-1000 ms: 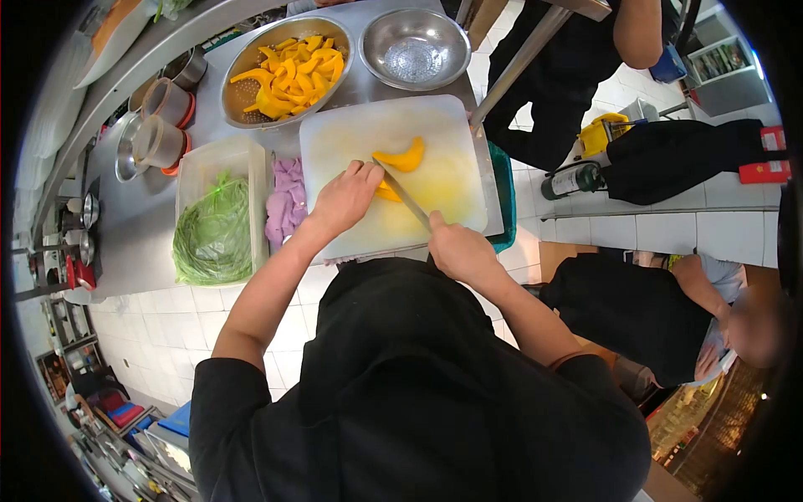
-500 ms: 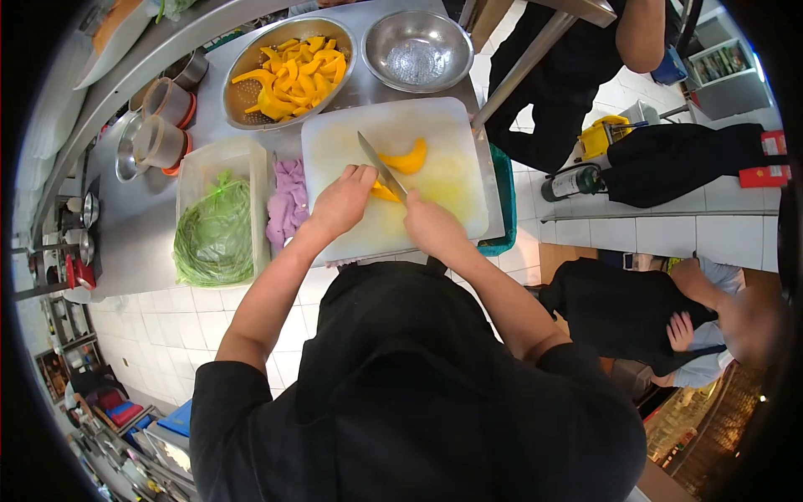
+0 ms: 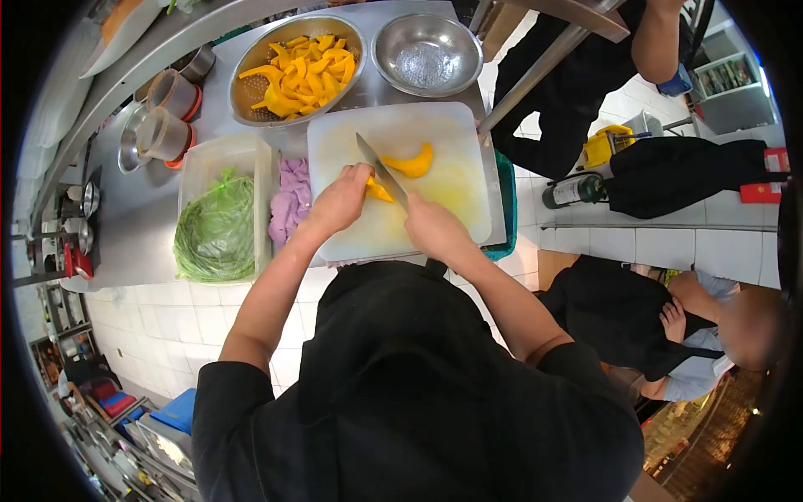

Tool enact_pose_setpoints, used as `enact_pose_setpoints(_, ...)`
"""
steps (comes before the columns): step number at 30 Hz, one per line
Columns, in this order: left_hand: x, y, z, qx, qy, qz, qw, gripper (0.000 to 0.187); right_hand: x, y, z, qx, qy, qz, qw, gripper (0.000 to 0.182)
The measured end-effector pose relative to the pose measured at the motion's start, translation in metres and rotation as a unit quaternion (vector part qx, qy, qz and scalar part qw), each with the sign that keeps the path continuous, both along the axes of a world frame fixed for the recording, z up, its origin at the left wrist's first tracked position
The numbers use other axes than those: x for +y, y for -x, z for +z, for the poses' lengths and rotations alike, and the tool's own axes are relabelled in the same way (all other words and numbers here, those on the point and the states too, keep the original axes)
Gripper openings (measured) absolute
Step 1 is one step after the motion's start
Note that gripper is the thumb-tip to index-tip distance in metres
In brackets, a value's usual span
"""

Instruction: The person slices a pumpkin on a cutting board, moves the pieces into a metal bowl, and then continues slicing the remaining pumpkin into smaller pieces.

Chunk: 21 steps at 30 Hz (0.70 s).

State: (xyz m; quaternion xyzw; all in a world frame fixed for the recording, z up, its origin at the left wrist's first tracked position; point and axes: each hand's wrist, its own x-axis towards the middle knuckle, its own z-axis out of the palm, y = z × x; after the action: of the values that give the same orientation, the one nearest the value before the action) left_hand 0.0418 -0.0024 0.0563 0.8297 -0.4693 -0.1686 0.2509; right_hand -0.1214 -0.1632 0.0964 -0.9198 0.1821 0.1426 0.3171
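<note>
On the white cutting board [image 3: 335,142], my right hand [image 3: 435,227] is closed round the handle of a knife [image 3: 377,167], its blade pointing up and to the left. My left hand [image 3: 341,199] is closed on a small orange piece [image 3: 379,191] just left of the blade. A curved orange slice [image 3: 410,161] lies on the board to the right of the blade. Behind the board, a perforated metal bowl [image 3: 242,94] holds several cut orange pieces [image 3: 308,77].
An empty-looking metal bowl [image 3: 427,55] stands behind the board. Left are a purple cloth [image 3: 290,199] and a plastic bin [image 3: 264,180] with bagged greens [image 3: 216,226]. A co-worker [image 3: 560,79] stands at the upper right, another person [image 3: 636,322] at the right.
The view has shifted slightly, moving the board and bowls a little to the right. Both hands keep nearly the same pose at the knife. The person at the right has moved an arm.
</note>
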Motion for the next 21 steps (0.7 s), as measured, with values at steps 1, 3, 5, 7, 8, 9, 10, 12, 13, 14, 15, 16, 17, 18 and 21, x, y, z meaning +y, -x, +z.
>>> enact_pose_setpoints(1,0.0,0.0,0.0,0.004,0.007,0.001,1.0,0.031,0.001,0.004,0.005,0.006,-0.002,0.009,1.0,0.03)
enact_pose_setpoints(3,0.001,-0.003,-0.002,0.005,0.014,0.006,1.0,0.029,0.011,0.002,-0.032,-0.008,-0.001,0.002,1.0,0.031)
enact_pose_setpoints(5,0.006,-0.002,-0.01,0.002,0.048,-0.018,0.999,0.028,0.019,-0.008,-0.057,-0.023,-0.003,-0.008,1.0,0.032)
enact_pose_setpoints(7,0.009,-0.005,-0.016,0.031,0.031,0.019,0.999,0.029,0.016,-0.029,-0.064,-0.042,-0.026,-0.034,0.998,0.032)
enact_pose_setpoints(8,0.009,-0.007,-0.019,0.062,0.016,0.053,0.997,0.03,0.014,-0.028,-0.065,-0.047,-0.026,-0.039,0.998,0.032)
enact_pose_setpoints(9,0.007,-0.008,-0.022,0.058,0.018,0.047,0.997,0.03,0.008,-0.027,-0.064,-0.049,-0.019,-0.026,0.998,0.03)
enact_pose_setpoints(10,0.007,-0.005,-0.025,0.144,0.038,0.043,0.988,0.031,0.0,-0.026,-0.062,-0.05,-0.01,-0.009,0.999,0.03)
enact_pose_setpoints(12,0.011,0.005,-0.027,0.233,0.057,0.04,0.97,0.033,-0.006,-0.011,-0.059,-0.049,-0.007,-0.021,0.999,0.029)
enact_pose_setpoints(13,0.01,0.011,-0.024,0.25,0.083,0.073,0.962,0.032,-0.008,-0.005,-0.056,-0.047,-0.005,-0.033,0.998,0.028)
enact_pose_setpoints(14,0.008,0.015,-0.022,0.266,0.109,0.107,0.952,0.031,-0.01,-0.002,-0.053,-0.045,-0.003,-0.034,0.998,0.028)
enact_pose_setpoints(15,0.009,0.015,-0.023,0.268,0.109,0.108,0.951,0.031,-0.01,0.001,-0.044,-0.029,0.007,-0.028,0.999,0.027)
enact_pose_setpoints(16,0.011,0.012,-0.023,0.227,0.123,0.09,0.962,0.03,-0.009,0.004,-0.035,-0.013,0.016,-0.021,1.0,0.027)
enact_pose_setpoints(17,0.013,0.009,-0.024,0.184,0.138,0.072,0.971,0.029,-0.007,0.006,-0.03,-0.011,0.016,-0.019,1.0,0.027)
enact_pose_setpoints(18,0.014,0.006,-0.021,0.184,0.139,0.074,0.97,0.029,-0.006,0.008,-0.024,-0.015,0.023,-0.002,1.0,0.026)
enact_pose_setpoints(21,0.016,0.0,-0.016,0.172,0.093,0.037,0.98,0.028,0.002,0.019,0.001,-0.013,0.03,0.02,0.999,0.024)
